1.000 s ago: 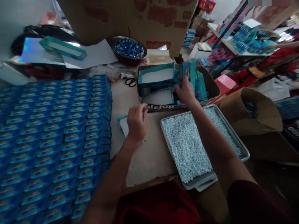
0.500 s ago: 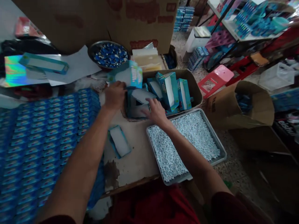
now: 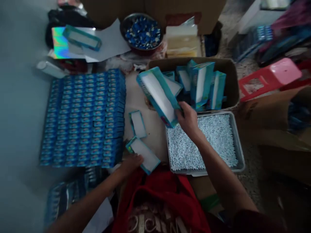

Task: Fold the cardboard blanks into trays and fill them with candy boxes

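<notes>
Both our hands have moved since the earlier frame: our left hand (image 3: 132, 162) went from the carton (image 3: 233, 81) down to the near side, and our right hand (image 3: 189, 119) now has a long box (image 3: 159, 95) partly outside the carton. Our left forearm comes from the near left corner and points to the far right, quite low. Its fingers are closed on the left edge of a windowed box (image 3: 149, 157), at the near edge of the table (image 3: 157, 137); how the fingers under it are placed, we cannot tell. Our right forearm crosses above the tray (image 3: 240, 157) of pale pellets (image 3: 204, 149), toward the far left. With bent fingers we grip the near right end of the long box, which slants to the far left. Between the blue packs (image 3: 85, 119) and the tray lies a smaller-looking box (image 3: 139, 124).
</notes>
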### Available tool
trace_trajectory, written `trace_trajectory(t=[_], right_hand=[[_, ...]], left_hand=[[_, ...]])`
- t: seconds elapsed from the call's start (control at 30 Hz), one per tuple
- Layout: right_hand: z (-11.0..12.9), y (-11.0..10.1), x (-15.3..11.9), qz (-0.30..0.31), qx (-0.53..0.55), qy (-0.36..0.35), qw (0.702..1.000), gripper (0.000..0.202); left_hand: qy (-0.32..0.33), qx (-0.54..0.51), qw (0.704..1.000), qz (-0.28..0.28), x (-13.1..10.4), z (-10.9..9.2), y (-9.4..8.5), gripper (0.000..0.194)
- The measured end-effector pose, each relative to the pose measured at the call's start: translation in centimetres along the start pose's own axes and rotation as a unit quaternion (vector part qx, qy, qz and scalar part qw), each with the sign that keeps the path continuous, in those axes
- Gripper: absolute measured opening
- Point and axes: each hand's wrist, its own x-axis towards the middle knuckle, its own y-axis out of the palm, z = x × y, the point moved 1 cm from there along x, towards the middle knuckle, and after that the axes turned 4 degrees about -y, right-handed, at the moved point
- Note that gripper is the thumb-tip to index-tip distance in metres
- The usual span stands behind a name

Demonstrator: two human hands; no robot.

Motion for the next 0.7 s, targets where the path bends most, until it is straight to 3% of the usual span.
trace_trajectory(t=[0.07,0.17,0.27,0.33,0.47,0.57,0.7], right_hand=[[0.8,3.1,-2.5,0.102,0.047,0.01,0.994,0.023],[2.5,9.2,-4.0,0.25,-0.002,0.059,0.967,0.021],[3.2,13.7,-4.1,0.283,-0.072,0.09,0.952,0.031],[2.9,15.2,-4.4,0.274,-0.11,0.106,0.949,0.044],[1.5,16.0,-6.0,0.265,-0.193,0.138,0.935,0.061],[1.6,16.5,-7.0,0.274,-0.221,0.138,0.926,0.064],[3.3,16.8,-6.9,0.297,-0.223,0.104,0.922,0.047]], left_hand=[[0.023,-0.005,0.999,0.031,2.4,1.0,1.4,0.019],[0.067,-0.033,0.996,0.047,5.5,3.3,2.3,0.01],[0.124,-0.067,0.989,0.049,5.8,4.2,2.1,0.011],[0.142,-0.083,0.986,0.03,4.0,3.7,1.6,0.014],[0.15,-0.087,0.984,-0.031,-2.4,0.6,1.9,0.014],[0.126,-0.105,0.986,-0.04,-6.4,-0.9,4.6,0.01],[0.098,-0.153,0.983,-0.021,-8.0,-0.3,10.0,0.011]])
